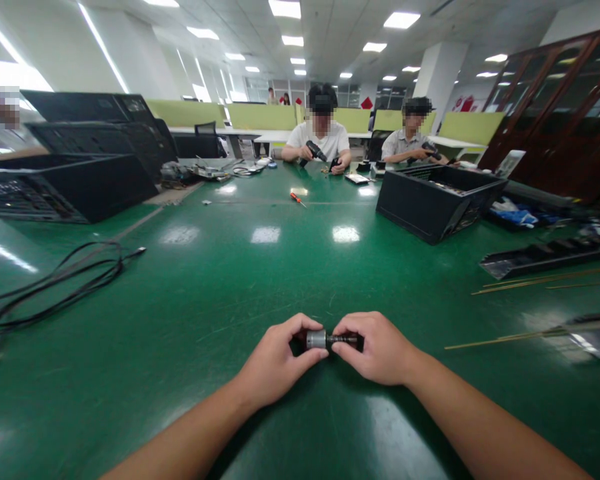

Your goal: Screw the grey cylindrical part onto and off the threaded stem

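Note:
Between the thumb and fingers of my left hand (273, 363) is a small silver metal cylinder (317, 339), shaped like a little motor, lying sideways. A dark ribbed shaft (344, 339) extends in line from its right end. My right hand (383, 348) pinches that shaft with thumb and fingertips, and its far end is partly covered by the palm side. Both hands are close together just above the green tabletop (260, 287). Whether the cylinder and shaft are joined or only touching, I cannot tell.
An orange screwdriver (296, 198) lies farther up the table. Black computer cases (420, 207) stand right and left, a black cable (95, 267) coils at left, and thin brass rods (505, 339) lie at right. Across the table, a person (325, 137) holds a power drill (316, 151).

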### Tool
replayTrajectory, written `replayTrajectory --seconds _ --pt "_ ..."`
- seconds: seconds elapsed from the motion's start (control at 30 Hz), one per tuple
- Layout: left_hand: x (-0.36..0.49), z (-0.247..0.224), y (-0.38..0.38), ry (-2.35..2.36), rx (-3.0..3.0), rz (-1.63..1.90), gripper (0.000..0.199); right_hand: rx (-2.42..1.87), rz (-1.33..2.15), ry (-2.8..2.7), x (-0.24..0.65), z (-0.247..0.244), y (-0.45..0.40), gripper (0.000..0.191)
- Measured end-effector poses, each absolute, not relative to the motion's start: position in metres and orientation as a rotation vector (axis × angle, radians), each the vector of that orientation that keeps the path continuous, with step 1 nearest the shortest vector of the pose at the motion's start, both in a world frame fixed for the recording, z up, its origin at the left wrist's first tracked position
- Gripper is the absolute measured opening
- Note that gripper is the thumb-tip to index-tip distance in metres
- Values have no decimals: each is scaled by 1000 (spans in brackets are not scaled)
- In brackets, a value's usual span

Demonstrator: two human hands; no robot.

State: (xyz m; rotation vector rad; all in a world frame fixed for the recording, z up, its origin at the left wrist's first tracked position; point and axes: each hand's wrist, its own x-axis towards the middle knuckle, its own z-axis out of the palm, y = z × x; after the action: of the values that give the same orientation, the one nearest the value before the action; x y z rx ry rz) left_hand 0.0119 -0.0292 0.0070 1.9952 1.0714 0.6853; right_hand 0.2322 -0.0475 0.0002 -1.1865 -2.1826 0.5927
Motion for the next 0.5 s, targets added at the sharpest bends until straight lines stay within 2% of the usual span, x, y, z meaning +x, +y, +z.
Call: replayTrajectory --seconds 0.5 --pt "11 6 -29 1079 2007 711 24 -1211 592 -2160 231 -2 -47 5"
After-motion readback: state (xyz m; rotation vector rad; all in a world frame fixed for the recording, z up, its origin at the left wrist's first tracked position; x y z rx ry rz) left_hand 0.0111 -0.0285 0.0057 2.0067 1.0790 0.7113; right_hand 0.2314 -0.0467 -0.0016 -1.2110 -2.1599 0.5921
